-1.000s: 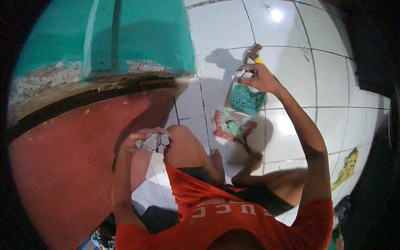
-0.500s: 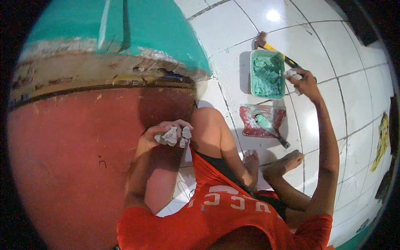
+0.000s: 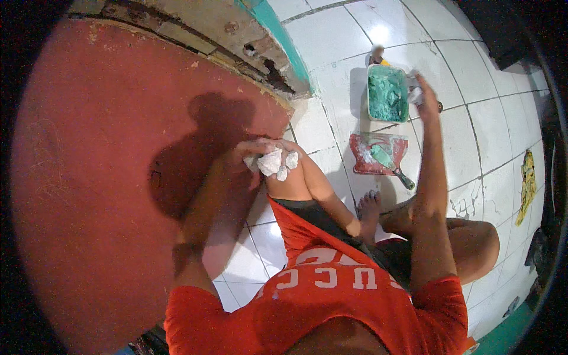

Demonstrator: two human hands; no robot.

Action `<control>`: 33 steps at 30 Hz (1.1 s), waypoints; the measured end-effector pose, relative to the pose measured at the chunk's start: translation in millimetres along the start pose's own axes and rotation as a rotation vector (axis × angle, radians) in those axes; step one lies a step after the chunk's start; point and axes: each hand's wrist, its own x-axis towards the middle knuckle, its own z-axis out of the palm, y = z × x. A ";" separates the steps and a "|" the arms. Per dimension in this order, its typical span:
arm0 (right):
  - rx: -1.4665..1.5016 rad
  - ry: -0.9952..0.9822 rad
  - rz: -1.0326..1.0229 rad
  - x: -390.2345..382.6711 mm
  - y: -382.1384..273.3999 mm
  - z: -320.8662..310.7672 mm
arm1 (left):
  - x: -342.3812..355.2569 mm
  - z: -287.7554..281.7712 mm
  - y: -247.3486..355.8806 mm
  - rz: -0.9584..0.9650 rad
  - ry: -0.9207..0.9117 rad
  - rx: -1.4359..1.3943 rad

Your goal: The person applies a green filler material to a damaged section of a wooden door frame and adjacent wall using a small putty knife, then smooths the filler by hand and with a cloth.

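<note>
My left hand (image 3: 254,151), near my bent left knee, grips several jagged white chunks (image 3: 270,161). My right hand (image 3: 427,100) holds white pieces beside the right side of a plastic tub (image 3: 384,94) of green, lumpy material; its fingers are blurred. A hammer (image 3: 377,56) with a yellow part lies behind the tub, mostly hidden. Below the tub, a putty knife (image 3: 393,163) smeared with green lies on a red flat scraper or tray (image 3: 361,154) on the tiles.
A red panel (image 3: 106,165) fills the left, topped by crumbling wall (image 3: 248,47) and green paint (image 3: 296,65). My crossed legs are below me on white tiles (image 3: 497,136). A yellow crumpled item (image 3: 525,186) lies at the right. Dark objects line the right edge.
My view has shifted, showing more red panel. My right hand has gone from above the tub to its right side, revealing the green contents. My left hand still grips the chunks near my knee.
</note>
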 end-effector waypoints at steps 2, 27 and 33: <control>-0.093 -0.039 0.228 -32.9 31.6 34.0 | -11.0 -5.6 6.3 -0.087 0.049 0.058; -1.081 -0.479 -0.425 -165.5 35.6 162.2 | 191.9 -6.3 -109.3 0.183 0.224 -0.980; -1.066 -0.421 -0.388 -167.6 44.1 155.5 | 201.9 -8.6 -113.0 0.219 0.231 -1.024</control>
